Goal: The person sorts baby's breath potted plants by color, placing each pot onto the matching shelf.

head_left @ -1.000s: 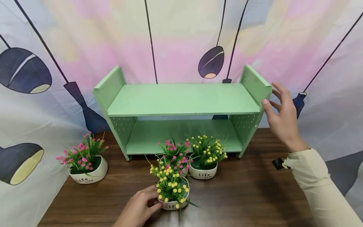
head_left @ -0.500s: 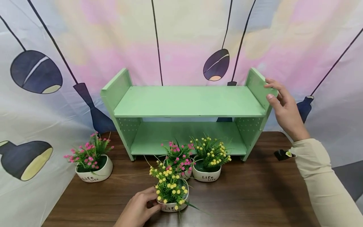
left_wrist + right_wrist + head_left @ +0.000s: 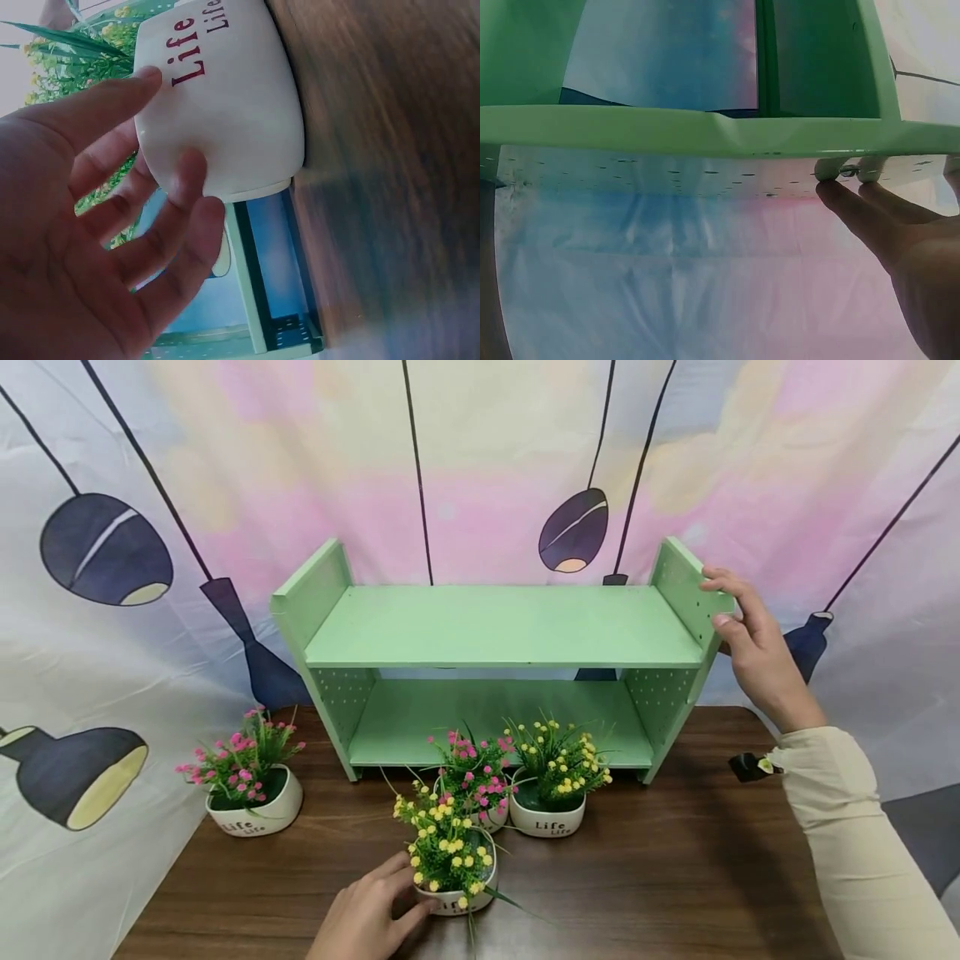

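Note:
In the head view, my left hand [image 3: 367, 906] holds the left end of a white oval flower pot [image 3: 453, 902] with yellow flowers, printed "Life". The left wrist view shows the thumb on the front of the pot [image 3: 225, 112], ring and little fingers against its end, and the other fingertips hidden behind it. My right hand [image 3: 768, 652] is at the top front corner of the right side panel of a green two-tier shelf [image 3: 502, 622]. Two fingertips [image 3: 831, 180] touch the panel's outer face in the right wrist view.
A pink-flowered pot [image 3: 480, 814] and a yellow-flowered pot [image 3: 551, 822] stand before the shelf. Another pink-flowered pot [image 3: 258, 814] is at the left edge of the brown wooden table [image 3: 637, 893]. A lamp-patterned curtain [image 3: 487, 468] hangs behind.
The head view has shifted slightly. My right index finger has moved inward over the top of the shelf's side panel. My left hand and its pot stay in place.

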Motion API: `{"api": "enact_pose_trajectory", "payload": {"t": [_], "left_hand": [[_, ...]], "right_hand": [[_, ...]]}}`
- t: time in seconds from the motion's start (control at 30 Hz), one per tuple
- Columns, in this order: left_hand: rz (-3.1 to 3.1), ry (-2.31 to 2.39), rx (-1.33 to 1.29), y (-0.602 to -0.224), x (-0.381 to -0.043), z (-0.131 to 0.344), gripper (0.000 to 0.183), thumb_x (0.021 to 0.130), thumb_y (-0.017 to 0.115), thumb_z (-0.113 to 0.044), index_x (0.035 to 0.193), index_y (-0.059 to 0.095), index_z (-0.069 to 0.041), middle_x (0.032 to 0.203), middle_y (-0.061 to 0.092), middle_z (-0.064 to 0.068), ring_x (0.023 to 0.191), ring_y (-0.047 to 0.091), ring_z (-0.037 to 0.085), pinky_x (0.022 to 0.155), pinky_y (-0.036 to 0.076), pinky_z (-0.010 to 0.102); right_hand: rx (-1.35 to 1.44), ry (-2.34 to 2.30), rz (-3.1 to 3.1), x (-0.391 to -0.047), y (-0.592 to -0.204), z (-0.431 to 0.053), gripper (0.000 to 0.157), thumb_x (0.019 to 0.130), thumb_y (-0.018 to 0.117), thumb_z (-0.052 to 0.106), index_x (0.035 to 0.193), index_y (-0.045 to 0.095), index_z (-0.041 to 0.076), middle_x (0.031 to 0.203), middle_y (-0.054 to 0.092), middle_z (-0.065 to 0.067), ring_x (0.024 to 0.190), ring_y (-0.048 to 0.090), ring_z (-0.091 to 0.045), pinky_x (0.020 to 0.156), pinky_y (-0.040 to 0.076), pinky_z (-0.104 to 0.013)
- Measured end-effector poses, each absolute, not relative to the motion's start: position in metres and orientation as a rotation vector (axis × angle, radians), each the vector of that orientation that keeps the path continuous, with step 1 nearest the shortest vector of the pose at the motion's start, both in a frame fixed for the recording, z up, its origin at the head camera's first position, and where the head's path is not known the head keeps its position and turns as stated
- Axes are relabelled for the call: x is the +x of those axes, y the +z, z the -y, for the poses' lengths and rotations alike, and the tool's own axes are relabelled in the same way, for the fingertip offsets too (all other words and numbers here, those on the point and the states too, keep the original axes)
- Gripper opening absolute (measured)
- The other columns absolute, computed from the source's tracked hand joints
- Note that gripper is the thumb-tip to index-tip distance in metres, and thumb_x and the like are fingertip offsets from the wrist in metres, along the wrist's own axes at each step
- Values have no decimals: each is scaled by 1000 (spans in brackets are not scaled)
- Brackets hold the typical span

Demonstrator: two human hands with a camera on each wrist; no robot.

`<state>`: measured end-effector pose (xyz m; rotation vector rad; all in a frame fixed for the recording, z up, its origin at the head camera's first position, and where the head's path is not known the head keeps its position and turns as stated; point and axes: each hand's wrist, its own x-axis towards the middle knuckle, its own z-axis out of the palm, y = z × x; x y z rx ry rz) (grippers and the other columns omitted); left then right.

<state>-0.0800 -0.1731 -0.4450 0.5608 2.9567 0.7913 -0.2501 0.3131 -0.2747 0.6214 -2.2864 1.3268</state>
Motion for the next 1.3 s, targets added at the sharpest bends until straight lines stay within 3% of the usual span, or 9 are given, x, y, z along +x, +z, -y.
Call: {"api": "enact_pose_trajectory", "payload": {"t": [0.1,0.23,0.33,0.63,0.83,0.97,1.07,1.2,1.3], "left_hand": [[-3005,728,465,-443,-78,172,26,89,85,-41,107,79,-24,122,71,2,81,73,18,55,53,35],[-3026,656,322,-439,-77,174,36,85,89,-37,115,80,-21,133,70,12,95,76,34,66,61,52],[-3019,646,258,-436,-77,177,29,84,90,-34,107,81,-19,134,69,18,103,74,39,73,61,58],[-3062,760,214,-438,-73,193,9,86,88,-23,91,81,-21,130,72,15,106,75,36,83,61,55],[-3093,760,163,-438,-71,203,8,87,87,-22,91,81,-21,128,72,21,108,73,42,83,60,60],[-3138,740,141,-439,-70,208,9,88,87,-21,95,80,-20,125,73,19,111,72,43,81,60,61],[-3181,723,141,-440,-71,211,10,88,87,-20,95,80,-19,121,74,14,104,74,39,77,61,58],[-3220,714,123,-441,-73,213,10,88,87,-19,93,78,-19,112,73,4,90,75,28,70,60,52],[-3241,714,113,-441,-77,215,9,89,86,-16,94,78,-17,110,72,3,88,75,27,68,60,51]], "right_hand": [[622,1335,2249,-251,-277,-310,43,115,32,14,157,43,11,173,25,2,147,33,-18,94,45,-23],[625,1322,2175,-252,-279,-305,43,113,31,11,153,45,6,171,30,-3,144,34,-13,91,36,-23],[614,1292,2143,-252,-279,-302,43,113,30,11,152,46,5,169,33,-2,140,36,-11,90,30,-25],[583,1279,2117,-254,-282,-298,42,112,29,10,150,45,6,168,35,-6,156,26,-12,107,27,-30],[586,1289,2100,-253,-284,-297,42,112,29,11,151,44,6,168,35,-1,158,23,-12,118,21,-36],[571,1288,2095,-254,-285,-297,42,112,29,11,151,45,7,168,35,1,157,25,-12,114,23,-33],[561,1278,2092,-254,-286,-297,41,112,29,11,150,45,8,168,35,0,155,27,-11,109,26,-30],[571,1284,2076,-256,-287,-296,40,112,30,12,150,46,8,168,36,-2,156,26,-12,114,23,-33],[580,1294,2061,-257,-288,-295,39,113,32,13,149,46,8,168,36,-4,157,25,-13,117,20,-37]]}}
